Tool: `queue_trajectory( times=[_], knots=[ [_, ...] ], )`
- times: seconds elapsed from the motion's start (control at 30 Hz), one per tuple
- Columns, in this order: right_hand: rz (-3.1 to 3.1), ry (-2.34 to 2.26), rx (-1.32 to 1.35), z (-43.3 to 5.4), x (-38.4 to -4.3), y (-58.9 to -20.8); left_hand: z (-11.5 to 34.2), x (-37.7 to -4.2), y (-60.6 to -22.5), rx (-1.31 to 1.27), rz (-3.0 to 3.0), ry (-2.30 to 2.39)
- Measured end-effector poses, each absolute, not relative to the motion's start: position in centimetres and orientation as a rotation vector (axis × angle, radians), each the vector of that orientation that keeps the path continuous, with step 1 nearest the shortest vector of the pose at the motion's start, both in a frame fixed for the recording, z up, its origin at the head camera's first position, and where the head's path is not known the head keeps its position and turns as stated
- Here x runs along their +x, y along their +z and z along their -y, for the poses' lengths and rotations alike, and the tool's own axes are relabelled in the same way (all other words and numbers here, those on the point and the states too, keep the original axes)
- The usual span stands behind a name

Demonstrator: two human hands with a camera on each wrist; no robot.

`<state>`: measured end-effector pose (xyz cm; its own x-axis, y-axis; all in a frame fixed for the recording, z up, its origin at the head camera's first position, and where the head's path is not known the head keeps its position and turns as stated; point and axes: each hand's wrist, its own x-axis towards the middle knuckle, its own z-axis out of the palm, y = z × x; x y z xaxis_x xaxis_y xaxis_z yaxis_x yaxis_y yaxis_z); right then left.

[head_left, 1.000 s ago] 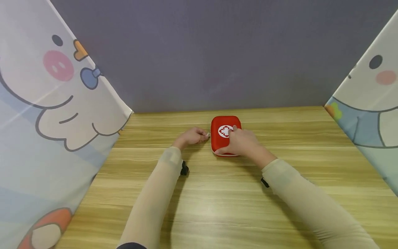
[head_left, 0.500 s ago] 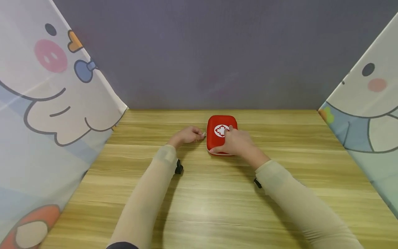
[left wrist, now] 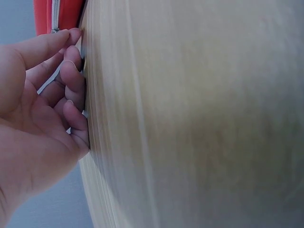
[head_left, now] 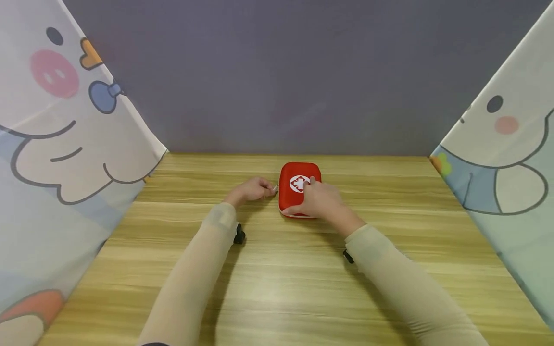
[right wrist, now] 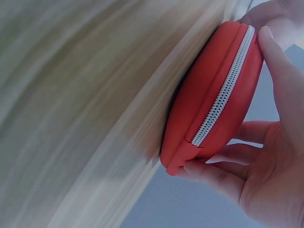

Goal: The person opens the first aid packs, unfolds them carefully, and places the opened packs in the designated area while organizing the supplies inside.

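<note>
A red zippered first-aid case [head_left: 289,194] with a white cross emblem lies flat on the wooden table near its back edge. My right hand [head_left: 323,199] grips it from the right, the thumb on the near edge and the other fingers over the top and far side. In the right wrist view the case's silver zipper [right wrist: 223,90] is closed along the visible side. At the case's left side my left hand [head_left: 255,189] pinches the small zipper pull [head_left: 275,189] between thumb and forefinger. In the left wrist view the fingertips partly hide the pull.
The wooden tabletop [head_left: 268,288] stretches around the case. A grey panel [head_left: 277,77] rises behind it. Cartoon-printed cloth walls stand on the left [head_left: 86,158] and on the right [head_left: 510,178].
The whole head view has shifted, so case, hands and walls appear further left. Both hands keep the same hold on the case and its zipper pull.
</note>
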<state>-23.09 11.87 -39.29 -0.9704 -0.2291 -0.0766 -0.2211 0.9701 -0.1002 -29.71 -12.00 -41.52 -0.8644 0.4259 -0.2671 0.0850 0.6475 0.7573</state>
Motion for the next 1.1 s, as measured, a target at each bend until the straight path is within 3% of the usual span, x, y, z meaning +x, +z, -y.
queue_trajectory(
  times=[1.1],
  knots=[
    [-3.015, -0.188, -0.306, -11.6, -23.7, -39.0, 12.7, -28.4, -41.1, 0.522, -2.426, 0.998]
  ],
)
